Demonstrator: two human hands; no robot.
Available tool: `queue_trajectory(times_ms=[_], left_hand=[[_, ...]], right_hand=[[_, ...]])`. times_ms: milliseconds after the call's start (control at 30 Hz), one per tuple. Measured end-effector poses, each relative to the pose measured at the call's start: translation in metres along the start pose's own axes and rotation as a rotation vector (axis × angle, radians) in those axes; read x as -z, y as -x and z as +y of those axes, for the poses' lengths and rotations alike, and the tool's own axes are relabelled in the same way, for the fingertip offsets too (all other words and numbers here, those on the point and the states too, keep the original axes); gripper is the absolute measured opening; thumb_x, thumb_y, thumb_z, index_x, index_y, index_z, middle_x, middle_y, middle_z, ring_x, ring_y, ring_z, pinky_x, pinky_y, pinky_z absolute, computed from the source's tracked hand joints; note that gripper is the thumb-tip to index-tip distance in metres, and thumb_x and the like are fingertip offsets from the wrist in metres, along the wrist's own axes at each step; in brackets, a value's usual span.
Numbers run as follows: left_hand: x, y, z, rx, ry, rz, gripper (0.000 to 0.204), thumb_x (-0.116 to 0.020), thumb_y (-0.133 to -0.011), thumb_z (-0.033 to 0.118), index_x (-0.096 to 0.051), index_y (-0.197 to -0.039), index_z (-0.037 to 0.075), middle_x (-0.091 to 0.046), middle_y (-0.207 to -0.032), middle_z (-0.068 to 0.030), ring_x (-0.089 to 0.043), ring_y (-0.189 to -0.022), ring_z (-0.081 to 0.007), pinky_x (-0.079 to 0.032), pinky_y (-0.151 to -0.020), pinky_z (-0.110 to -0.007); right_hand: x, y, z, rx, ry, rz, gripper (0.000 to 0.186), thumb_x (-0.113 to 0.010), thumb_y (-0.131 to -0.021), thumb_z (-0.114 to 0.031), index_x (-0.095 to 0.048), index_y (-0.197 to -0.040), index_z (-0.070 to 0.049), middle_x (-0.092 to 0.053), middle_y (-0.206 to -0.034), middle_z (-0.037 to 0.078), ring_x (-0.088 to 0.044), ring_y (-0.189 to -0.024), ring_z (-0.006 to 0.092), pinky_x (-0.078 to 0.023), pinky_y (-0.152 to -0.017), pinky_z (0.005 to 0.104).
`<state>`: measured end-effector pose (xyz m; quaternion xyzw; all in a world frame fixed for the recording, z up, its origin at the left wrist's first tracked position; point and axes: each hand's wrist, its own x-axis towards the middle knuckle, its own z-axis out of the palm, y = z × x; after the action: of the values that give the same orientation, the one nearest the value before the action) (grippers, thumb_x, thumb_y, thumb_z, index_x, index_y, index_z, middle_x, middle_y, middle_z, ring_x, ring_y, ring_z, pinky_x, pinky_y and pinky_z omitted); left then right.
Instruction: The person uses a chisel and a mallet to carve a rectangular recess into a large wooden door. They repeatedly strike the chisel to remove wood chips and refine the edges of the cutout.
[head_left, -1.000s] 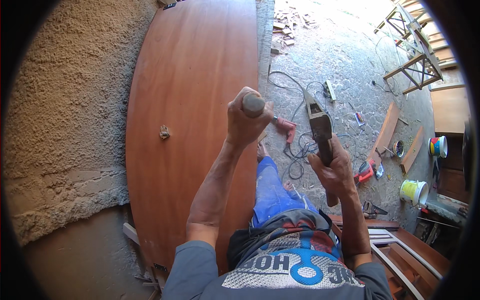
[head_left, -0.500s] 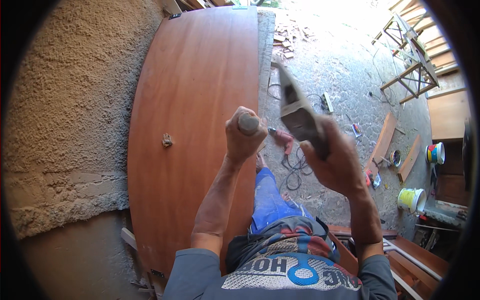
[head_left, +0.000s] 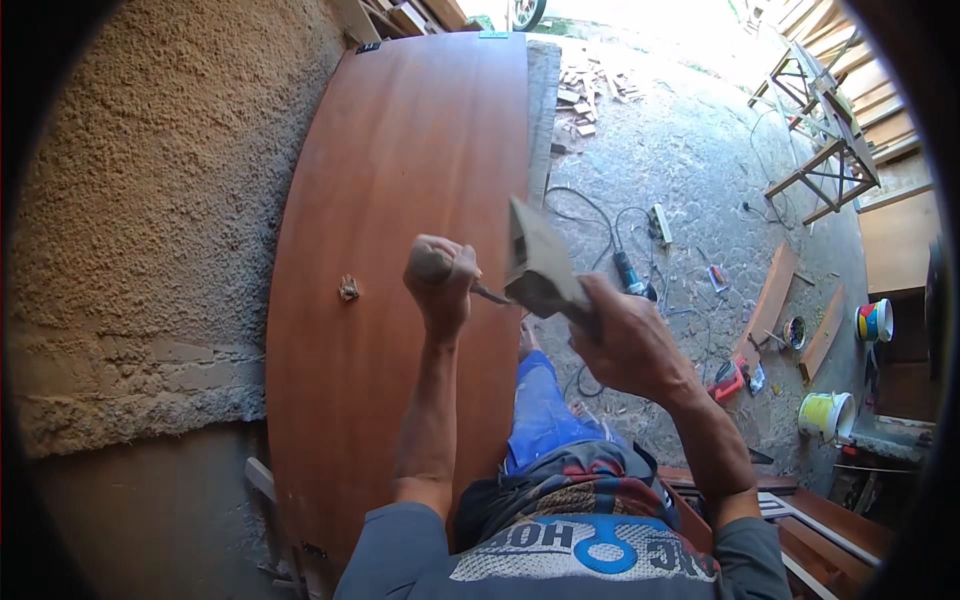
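A reddish-brown wooden door panel lies flat in front of me, mostly to my left. Over its right half, my left hand is closed around a chisel, whose round handle end faces up. The chisel's thin blade points right, toward the panel's right edge. My right hand grips a hammer with a heavy, tapered head, blurred by motion. That head is just right of the chisel; whether they touch I cannot tell. A small pile of bits sits on the panel.
A rough wall rises along the left. On the floor at right are a teal power tool with cords, wood boards, a red tool and buckets. Wooden trestles stand farther back; wood scraps lie beyond the panel.
My right hand has brought the hammer down and left, close to the chisel. My left hand has shifted left and tilted, showing the chisel's blade. The view has moved slightly.
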<state>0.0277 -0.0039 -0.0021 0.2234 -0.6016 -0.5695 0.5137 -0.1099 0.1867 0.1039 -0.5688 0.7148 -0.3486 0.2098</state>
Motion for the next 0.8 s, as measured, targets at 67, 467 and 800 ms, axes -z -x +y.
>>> queue_trajectory(times_ms=[67, 467, 800], left_hand=[[0.005, -0.010, 0.009, 0.082, -0.114, -0.074, 0.017, -0.074, -0.084, 0.001, -0.057, -0.082, 0.004, -0.062, -0.076, -0.0008, -0.061, -0.069, -0.0071, -0.051, -0.061, -0.026], [-0.024, -0.010, -0.007, 0.048, -0.246, -0.129, 0.021, -0.077, -0.077, 0.002, -0.057, -0.079, 0.007, -0.059, -0.066, 0.0009, -0.057, -0.063, -0.0043, -0.049, -0.057, -0.025], [-0.026, -0.010, -0.006, 0.040, -0.254, -0.141, 0.021, -0.078, -0.077, 0.003, -0.057, -0.079, 0.006, -0.059, -0.066, 0.0006, -0.057, -0.063, -0.0043, -0.050, -0.057, -0.026]], right_hand=[[-0.007, 0.008, 0.004, -0.078, -0.166, 0.082, 0.031, -0.066, -0.087, -0.006, -0.050, -0.113, -0.002, -0.063, -0.080, 0.026, -0.064, -0.078, 0.0496, -0.050, -0.067, 0.0523], [-0.013, 0.031, 0.018, -0.324, -0.239, 0.094, 0.056, -0.070, -0.087, -0.007, -0.052, -0.140, -0.004, -0.064, -0.082, 0.018, -0.062, -0.067, 0.0254, -0.051, -0.069, 0.0347], [-0.017, 0.035, 0.024, -0.322, -0.231, 0.099, 0.050, -0.070, -0.088, -0.010, -0.053, -0.134, -0.003, -0.059, -0.071, 0.015, -0.061, -0.060, 0.0241, -0.049, -0.061, 0.0381]])
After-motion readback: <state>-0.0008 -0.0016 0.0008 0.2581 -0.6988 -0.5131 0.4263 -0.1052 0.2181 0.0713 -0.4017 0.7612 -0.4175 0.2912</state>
